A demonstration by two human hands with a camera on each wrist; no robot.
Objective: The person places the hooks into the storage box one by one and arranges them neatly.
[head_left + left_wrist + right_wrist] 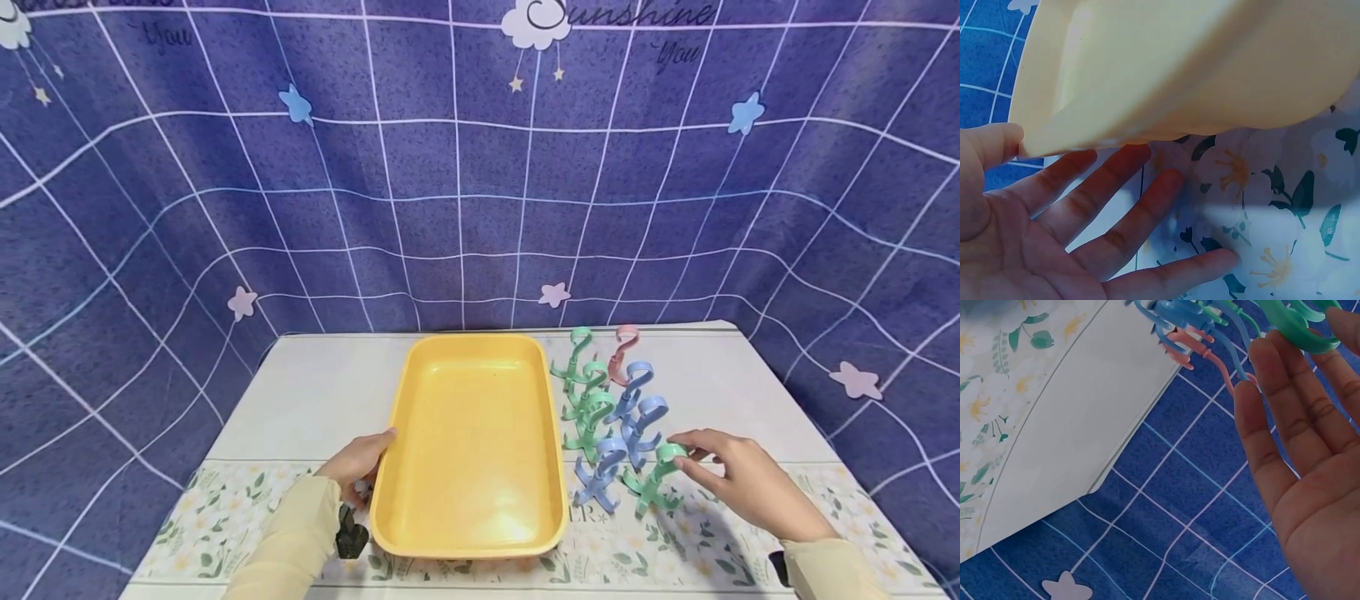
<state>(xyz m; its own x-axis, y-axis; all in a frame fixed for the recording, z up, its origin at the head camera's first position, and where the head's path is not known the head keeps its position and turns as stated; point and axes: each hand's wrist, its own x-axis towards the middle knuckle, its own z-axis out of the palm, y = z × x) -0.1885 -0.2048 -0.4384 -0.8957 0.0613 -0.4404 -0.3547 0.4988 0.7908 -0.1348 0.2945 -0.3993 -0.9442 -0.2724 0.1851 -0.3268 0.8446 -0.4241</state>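
On the flowered white tablecloth (315,392) in the head view, a yellow rectangular plastic tray (472,442) lies with its long axis running away from the person. Left of the tray, the left hand (358,467) touches its rim with relaxed fingers. Right of the tray, the right hand (738,475) fingers a green plastic hook clip (654,479), hook end towards it. A blue checked star-print cloth (450,167) hangs behind.

Under the tray's rim (1085,134) in the left wrist view, straight fingers (1116,181) spread.

Beyond the tray in the right wrist view, straight fingers (1272,400) touch the green clip (1294,328).
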